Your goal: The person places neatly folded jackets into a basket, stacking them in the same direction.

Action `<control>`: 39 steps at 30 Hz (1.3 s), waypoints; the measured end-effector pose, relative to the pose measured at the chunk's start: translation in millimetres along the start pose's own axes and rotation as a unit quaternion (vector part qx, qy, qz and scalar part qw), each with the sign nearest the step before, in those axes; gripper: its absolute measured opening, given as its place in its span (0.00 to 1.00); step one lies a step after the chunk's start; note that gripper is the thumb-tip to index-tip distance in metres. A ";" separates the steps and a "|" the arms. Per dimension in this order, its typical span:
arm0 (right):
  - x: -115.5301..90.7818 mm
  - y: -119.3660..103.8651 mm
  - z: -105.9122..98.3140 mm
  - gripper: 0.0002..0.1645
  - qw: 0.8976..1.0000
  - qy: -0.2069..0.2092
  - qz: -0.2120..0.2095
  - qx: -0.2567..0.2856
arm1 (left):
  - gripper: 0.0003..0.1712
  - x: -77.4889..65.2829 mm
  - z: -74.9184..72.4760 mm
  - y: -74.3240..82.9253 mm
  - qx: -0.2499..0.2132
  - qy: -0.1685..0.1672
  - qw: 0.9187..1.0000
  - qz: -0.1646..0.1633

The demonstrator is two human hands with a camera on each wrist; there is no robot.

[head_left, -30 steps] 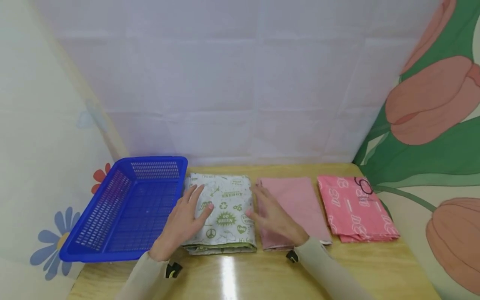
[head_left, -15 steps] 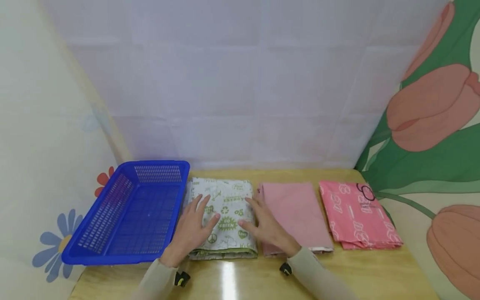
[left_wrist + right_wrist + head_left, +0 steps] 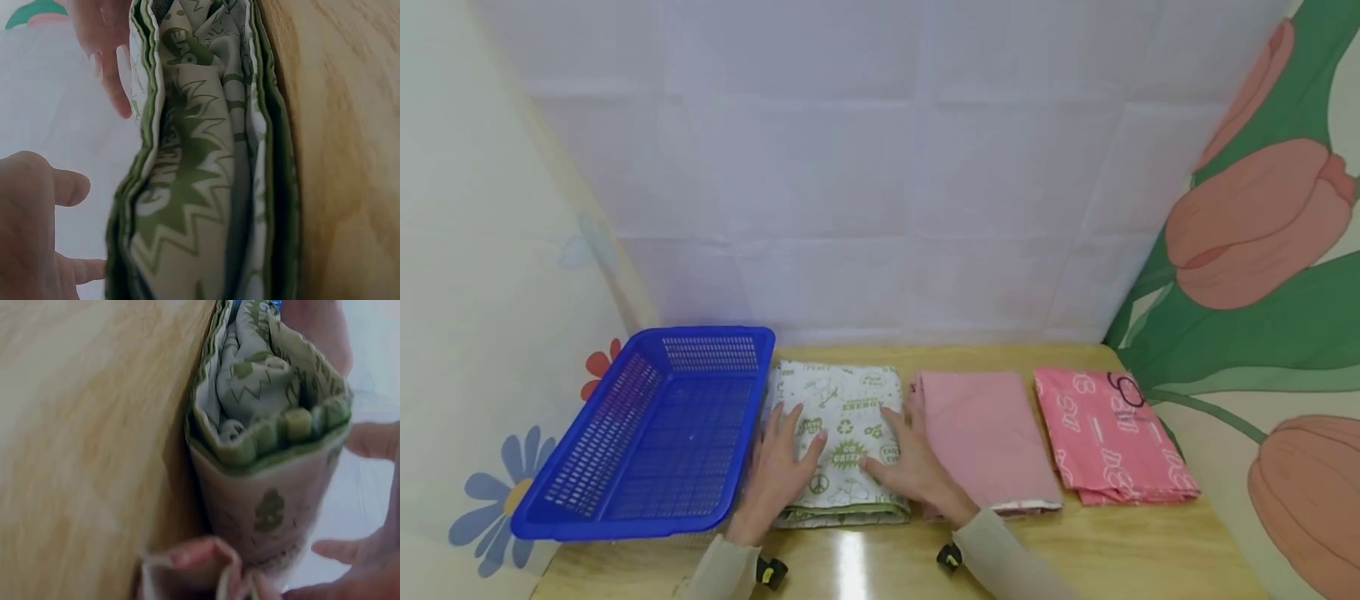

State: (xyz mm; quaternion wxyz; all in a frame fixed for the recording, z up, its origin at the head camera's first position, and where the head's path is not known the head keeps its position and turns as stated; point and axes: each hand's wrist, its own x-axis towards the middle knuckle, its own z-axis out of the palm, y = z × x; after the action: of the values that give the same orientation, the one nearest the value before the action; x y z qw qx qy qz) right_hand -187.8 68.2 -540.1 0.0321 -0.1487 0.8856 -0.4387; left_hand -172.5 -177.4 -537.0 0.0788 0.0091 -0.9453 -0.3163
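Note:
A folded white cloth with green print and green edging (image 3: 850,392) lies on the table, its layered near edge (image 3: 187,156) filling the left wrist view. On its left side is my left hand (image 3: 777,479), fingers spread along that edge and thumb over the print. My right hand (image 3: 919,467) is over the right side, its thumb by the "GO GREEN" print. Neither hand curls round the cloth. Right of it lies a folded plain pink cloth (image 3: 977,433), whose corner (image 3: 190,569) shows low in the right wrist view.
A blue plastic basket (image 3: 617,528) with nothing in it stands at the left, close to the white-and-green cloth. A brighter pink folded cloth with white print (image 3: 1112,442) lies at the far right of the wooden table (image 3: 1157,550). A pale sheet (image 3: 850,167) hangs behind.
My right hand has moved left, from the cloth's right edge to over its print. My left hand has come down slightly along the left side. The cloths and basket have stayed put.

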 end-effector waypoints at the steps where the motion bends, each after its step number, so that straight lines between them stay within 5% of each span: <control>1: 0.5 -0.4 1.6 0.60 1.000 0.007 0.001 -0.003 | 0.44 0.1 1.1 -0.9 -0.006 -0.003 1.000 -0.010; 9: 6.3 -0.5 4.8 0.52 0.997 -0.014 0.048 0.053 | 0.47 -1.2 5.3 -5.1 0.019 -0.040 0.996 -0.071; 17: 12.2 -0.3 6.1 0.48 0.994 -0.021 0.040 0.096 | 0.49 3.7 9.5 -2.8 0.038 -0.004 0.996 -0.076; 29: 13.9 -1.4 8.2 0.48 0.985 -0.012 0.083 0.152 | 0.45 13.0 10.8 -4.1 -0.016 0.012 0.997 -0.078; 39: 9.8 -1.8 13.2 0.49 0.974 0.013 0.107 0.201 | 0.39 17.3 14.5 -3.0 -0.095 -0.019 0.989 -0.110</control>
State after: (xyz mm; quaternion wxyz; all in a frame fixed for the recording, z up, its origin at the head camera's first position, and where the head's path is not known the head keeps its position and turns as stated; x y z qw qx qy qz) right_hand -194.2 54.1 -546.0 0.0969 -0.0378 0.7905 -0.6036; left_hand -191.9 -172.3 -547.8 0.0263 0.0994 -0.9056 -0.4114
